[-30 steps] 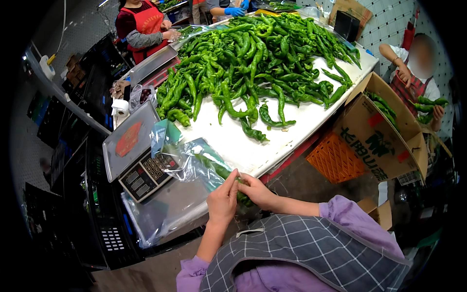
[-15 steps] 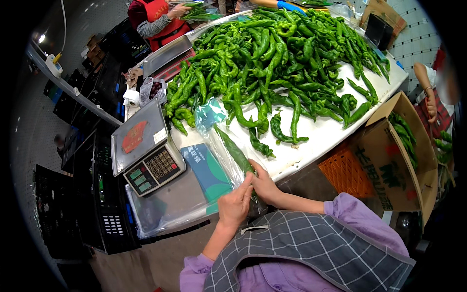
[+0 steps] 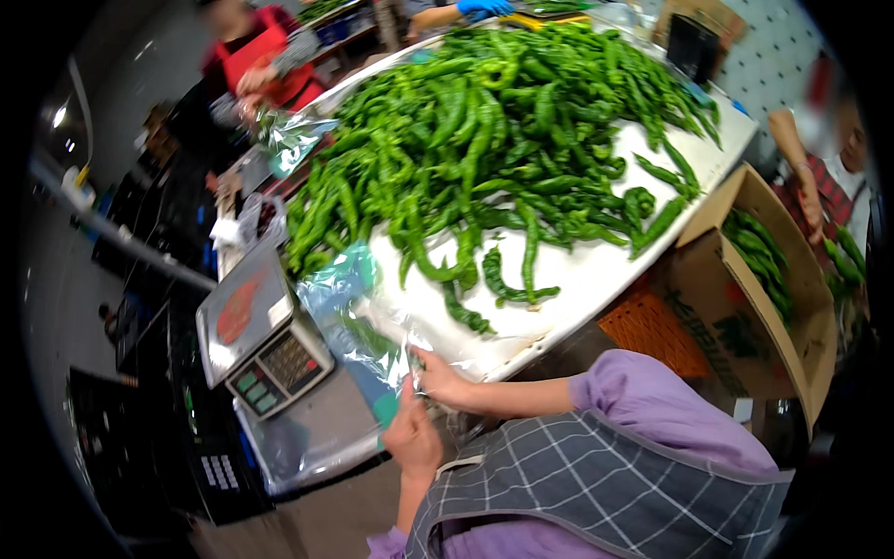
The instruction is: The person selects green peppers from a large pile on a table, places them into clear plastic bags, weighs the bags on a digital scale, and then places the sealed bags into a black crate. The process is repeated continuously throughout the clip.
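My left hand and my right hand are closed on the near end of a clear plastic bag with teal printing. A long green pepper shows through the glare of the film. The bag lies out over the near edge of the white table, beside a scale with a keypad. Beyond it spreads a large pile of green peppers. My fingertips are partly blurred and hidden by the plastic.
A cardboard box of peppers stands at the right over an orange crate, near a co-worker. A person in a red apron handles a shiny bag at back left. A blue-gloved hand shows at the back.
My hands and the bag have shifted left and now lie lower in the picture, the bag's far end closer to the scale. The red-aproned person's hands have moved down with a shiny bag.
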`<state>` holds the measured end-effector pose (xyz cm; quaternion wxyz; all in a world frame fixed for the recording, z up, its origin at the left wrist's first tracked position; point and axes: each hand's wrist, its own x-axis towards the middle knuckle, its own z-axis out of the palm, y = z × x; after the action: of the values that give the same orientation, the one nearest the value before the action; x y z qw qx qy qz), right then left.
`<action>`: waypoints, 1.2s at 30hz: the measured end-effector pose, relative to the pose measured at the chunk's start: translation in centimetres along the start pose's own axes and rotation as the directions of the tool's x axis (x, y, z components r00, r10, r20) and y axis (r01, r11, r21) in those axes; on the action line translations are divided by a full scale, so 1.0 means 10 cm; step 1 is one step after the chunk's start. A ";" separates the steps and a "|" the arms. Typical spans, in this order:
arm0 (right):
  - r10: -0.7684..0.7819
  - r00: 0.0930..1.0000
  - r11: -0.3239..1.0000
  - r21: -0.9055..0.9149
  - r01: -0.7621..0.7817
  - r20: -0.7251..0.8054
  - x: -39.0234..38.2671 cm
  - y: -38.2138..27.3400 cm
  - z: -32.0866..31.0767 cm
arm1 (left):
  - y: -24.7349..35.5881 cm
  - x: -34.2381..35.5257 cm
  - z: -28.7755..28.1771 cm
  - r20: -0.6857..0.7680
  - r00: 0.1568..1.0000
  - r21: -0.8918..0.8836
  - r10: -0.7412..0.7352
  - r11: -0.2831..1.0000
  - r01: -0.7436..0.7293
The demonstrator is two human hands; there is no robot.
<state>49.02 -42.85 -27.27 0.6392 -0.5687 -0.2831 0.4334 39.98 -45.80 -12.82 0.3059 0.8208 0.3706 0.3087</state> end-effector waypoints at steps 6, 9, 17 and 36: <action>0.032 0.999 0.991 0.131 -0.036 0.031 -0.07 -0.42 -0.03 | -0.32 -0.26 0.13 -0.001 0.995 0.050 0.096 0.994 -0.096; 0.140 0.990 0.966 0.217 -0.139 0.010 0.18 -0.20 -0.05 | -0.30 -0.25 0.15 0.025 0.994 0.068 0.107 0.992 -0.108; -0.420 0.903 0.769 -0.493 0.406 0.088 0.47 -0.30 -0.29 | -0.32 -0.25 0.33 0.055 0.998 -0.021 0.030 0.999 -0.029; -0.614 0.707 -0.235 -0.937 0.259 0.350 2.34 -2.43 -2.41 | -0.27 -0.13 0.21 0.016 0.992 -0.055 -0.127 0.990 0.128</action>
<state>86.13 -33.42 -11.31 0.1821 -0.7434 -0.5977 -0.2384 39.70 -45.99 -16.51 0.3499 0.7885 0.4118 0.2937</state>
